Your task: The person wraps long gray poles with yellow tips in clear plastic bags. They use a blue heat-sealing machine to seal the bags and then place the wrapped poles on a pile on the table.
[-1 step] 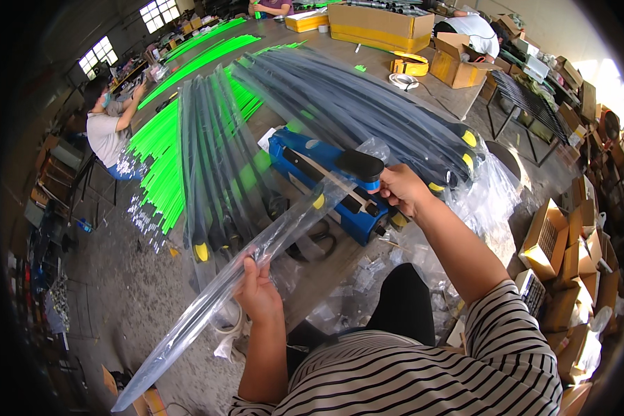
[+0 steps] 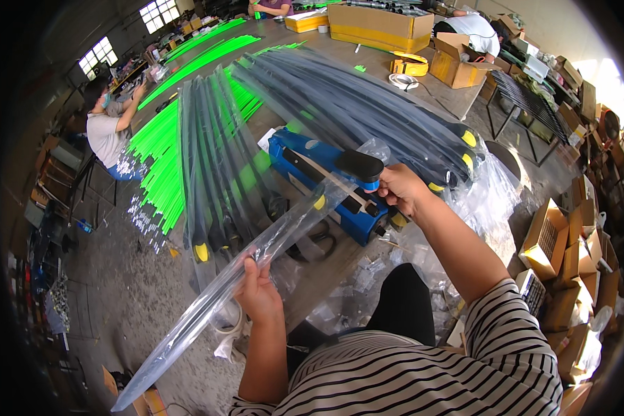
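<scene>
A long clear plastic sleeve [image 2: 208, 305] slants from the lower left up to a blue impulse-type bag sealer [image 2: 308, 149] on the table. A yellow patch shows near its upper end, which lies across the sealer's bed. My left hand [image 2: 260, 295] is closed around the sleeve's middle, thumb on top. At the front end of the sealer's black-topped arm [image 2: 359, 163], my right hand [image 2: 402, 188] is closed with curled fingers. Whether it grips the arm's end or plastic there is hidden. A little clear film [image 2: 375, 147] bunches behind the arm.
Long sleeved dark rods [image 2: 347, 104] with yellow labels lie right and left of the sealer, over bright green rods [image 2: 159, 166]. Cartons [image 2: 381, 31] stand at the table's far side. Loose plastic bags [image 2: 485, 197] hang by my right arm. A seated person [image 2: 111, 132] works at left.
</scene>
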The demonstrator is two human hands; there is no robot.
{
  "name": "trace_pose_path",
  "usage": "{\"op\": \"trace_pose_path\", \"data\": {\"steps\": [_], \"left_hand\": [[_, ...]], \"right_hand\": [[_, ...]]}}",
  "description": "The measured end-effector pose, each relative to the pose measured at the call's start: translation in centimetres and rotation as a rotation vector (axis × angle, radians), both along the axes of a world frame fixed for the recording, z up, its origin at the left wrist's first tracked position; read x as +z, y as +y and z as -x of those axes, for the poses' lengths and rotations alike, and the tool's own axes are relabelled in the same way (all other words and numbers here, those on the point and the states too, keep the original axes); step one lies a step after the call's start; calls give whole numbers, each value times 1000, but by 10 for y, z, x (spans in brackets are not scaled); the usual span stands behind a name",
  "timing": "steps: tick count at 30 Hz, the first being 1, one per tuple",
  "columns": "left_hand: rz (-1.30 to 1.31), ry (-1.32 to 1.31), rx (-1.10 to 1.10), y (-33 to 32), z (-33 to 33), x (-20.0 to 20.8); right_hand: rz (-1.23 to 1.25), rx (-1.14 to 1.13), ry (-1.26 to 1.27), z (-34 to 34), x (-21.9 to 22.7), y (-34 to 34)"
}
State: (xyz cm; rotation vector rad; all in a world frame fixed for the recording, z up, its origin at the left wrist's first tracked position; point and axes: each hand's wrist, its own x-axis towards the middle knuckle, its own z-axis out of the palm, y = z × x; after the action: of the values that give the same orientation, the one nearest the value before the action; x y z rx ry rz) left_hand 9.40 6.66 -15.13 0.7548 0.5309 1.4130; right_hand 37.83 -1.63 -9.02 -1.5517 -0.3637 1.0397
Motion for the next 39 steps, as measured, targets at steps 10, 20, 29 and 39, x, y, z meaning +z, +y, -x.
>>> {"op": "trace_pose_path", "data": {"steps": [10,20,29,39], "left_hand": [[-56,-19,-15,-2,0,1],[-20,-15,-17,-4,-2,-1],[16,-4,-19,-5,-7,-2],[31,2,-25,-3,-4,-1]], "right_hand": [[-166,-25,347,3,6,4],[-228,-134,255,4,-9,12],[-203,-284,176,0,-21,22],[-85,-124,-1342,25,4,-19]]}}
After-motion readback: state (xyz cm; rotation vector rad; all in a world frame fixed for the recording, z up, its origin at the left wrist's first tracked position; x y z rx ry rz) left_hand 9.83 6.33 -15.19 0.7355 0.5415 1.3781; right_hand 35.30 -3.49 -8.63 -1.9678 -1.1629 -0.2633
